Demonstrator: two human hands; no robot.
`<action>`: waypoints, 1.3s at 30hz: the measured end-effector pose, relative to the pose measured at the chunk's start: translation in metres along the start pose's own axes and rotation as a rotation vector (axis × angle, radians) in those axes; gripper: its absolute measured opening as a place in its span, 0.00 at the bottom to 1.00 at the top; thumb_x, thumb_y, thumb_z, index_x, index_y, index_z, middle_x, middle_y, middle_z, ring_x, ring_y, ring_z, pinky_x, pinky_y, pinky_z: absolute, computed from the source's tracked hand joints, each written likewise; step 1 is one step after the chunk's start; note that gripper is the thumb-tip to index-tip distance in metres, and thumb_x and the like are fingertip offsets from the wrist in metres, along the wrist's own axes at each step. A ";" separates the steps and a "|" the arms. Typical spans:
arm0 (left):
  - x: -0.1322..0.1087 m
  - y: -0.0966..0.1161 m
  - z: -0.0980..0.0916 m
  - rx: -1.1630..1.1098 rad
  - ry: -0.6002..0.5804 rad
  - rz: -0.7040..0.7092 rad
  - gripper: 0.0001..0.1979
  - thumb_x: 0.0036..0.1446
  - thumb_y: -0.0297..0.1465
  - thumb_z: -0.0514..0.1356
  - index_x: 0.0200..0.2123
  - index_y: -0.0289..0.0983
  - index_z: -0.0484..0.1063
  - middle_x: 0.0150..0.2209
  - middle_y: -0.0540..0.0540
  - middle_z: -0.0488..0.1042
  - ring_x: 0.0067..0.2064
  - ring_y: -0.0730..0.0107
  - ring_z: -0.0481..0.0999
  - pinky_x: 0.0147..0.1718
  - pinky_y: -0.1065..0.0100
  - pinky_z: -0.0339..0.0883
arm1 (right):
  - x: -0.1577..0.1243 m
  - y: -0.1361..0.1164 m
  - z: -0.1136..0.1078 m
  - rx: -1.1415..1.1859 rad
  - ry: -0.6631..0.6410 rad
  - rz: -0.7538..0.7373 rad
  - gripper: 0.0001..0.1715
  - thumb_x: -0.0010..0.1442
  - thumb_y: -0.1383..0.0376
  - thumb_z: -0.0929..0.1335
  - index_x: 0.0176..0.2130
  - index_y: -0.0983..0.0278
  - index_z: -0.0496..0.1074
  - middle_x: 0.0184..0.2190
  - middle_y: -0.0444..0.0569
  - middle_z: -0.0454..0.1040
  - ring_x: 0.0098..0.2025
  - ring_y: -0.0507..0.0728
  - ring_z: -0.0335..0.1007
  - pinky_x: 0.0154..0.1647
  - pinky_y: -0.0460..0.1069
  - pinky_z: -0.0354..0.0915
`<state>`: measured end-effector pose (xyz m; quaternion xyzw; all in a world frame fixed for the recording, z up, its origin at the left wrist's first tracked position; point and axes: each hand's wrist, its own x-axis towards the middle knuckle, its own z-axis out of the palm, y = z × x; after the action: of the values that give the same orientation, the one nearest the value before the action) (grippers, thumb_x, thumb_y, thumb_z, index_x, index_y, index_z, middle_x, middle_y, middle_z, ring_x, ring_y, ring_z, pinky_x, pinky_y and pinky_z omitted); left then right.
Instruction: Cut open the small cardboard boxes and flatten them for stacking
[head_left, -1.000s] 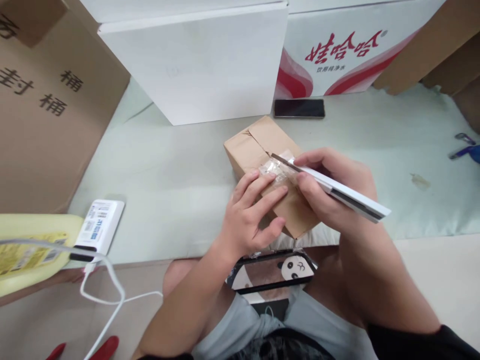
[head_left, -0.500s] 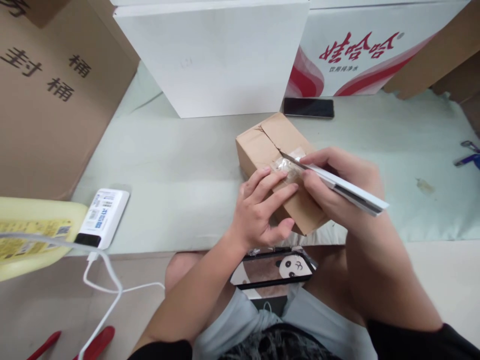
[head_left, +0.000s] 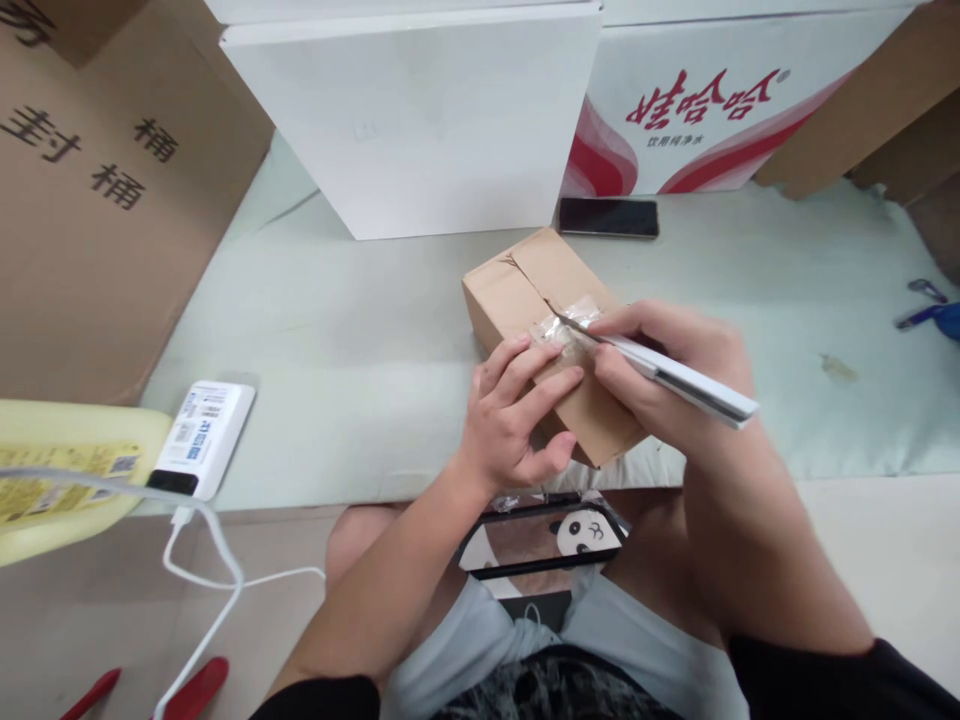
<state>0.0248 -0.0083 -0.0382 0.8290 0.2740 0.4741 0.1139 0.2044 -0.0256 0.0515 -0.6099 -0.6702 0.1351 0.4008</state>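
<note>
One small cardboard box (head_left: pixel 594 405) sits angled near the front edge of the pale green counter (head_left: pixel 352 380), its top seam running diagonally, which looks like a handy lie for a right-handed reach. Left hand (head_left: pixel 516 412) isn't clutching anything: fingers spread, laid across the top by the clear tape (head_left: pixel 583 308), thumb sticking out on its own. I'd guess that's just pressure so the box doesn't skid. Right hand (head_left: pixel 664 365) is closed around a white-handled knife (head_left: pixel 675 383), pinched close to the blade (head_left: pixel 576 326) with the butt poking out, probably for finer control. The blade slants down to the seam, but the tip's tiny and blurry, so can't swear it's actually in the slit. Both forearms angle in from the lap side, right wrist bent inward. Phone (head_left: pixel 608 217) lies behind the box, beside the white carton (head_left: pixel 420 130).
</note>
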 end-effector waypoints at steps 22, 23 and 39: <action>0.000 -0.003 0.002 0.016 0.034 0.027 0.26 0.67 0.47 0.50 0.58 0.40 0.75 0.59 0.39 0.75 0.65 0.49 0.66 0.66 0.50 0.61 | -0.004 -0.002 -0.006 0.069 0.028 -0.041 0.05 0.53 0.68 0.67 0.28 0.62 0.73 0.21 0.42 0.72 0.21 0.49 0.62 0.26 0.47 0.61; 0.000 -0.003 0.002 0.024 0.036 0.027 0.26 0.67 0.47 0.50 0.57 0.40 0.75 0.59 0.39 0.75 0.65 0.49 0.66 0.66 0.51 0.61 | -0.003 -0.002 -0.005 0.055 0.013 -0.047 0.05 0.53 0.67 0.66 0.28 0.62 0.73 0.21 0.42 0.72 0.21 0.49 0.62 0.26 0.47 0.61; 0.002 -0.013 -0.001 0.079 0.035 0.084 0.25 0.68 0.49 0.47 0.59 0.44 0.71 0.58 0.41 0.73 0.65 0.52 0.66 0.66 0.51 0.61 | -0.029 0.006 -0.010 0.155 0.482 -0.126 0.05 0.58 0.64 0.68 0.29 0.59 0.72 0.23 0.43 0.67 0.23 0.53 0.63 0.23 0.49 0.58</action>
<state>0.0197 0.0034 -0.0422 0.8351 0.2597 0.4816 0.0562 0.2141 -0.0542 0.0434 -0.5490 -0.5797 0.0114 0.6020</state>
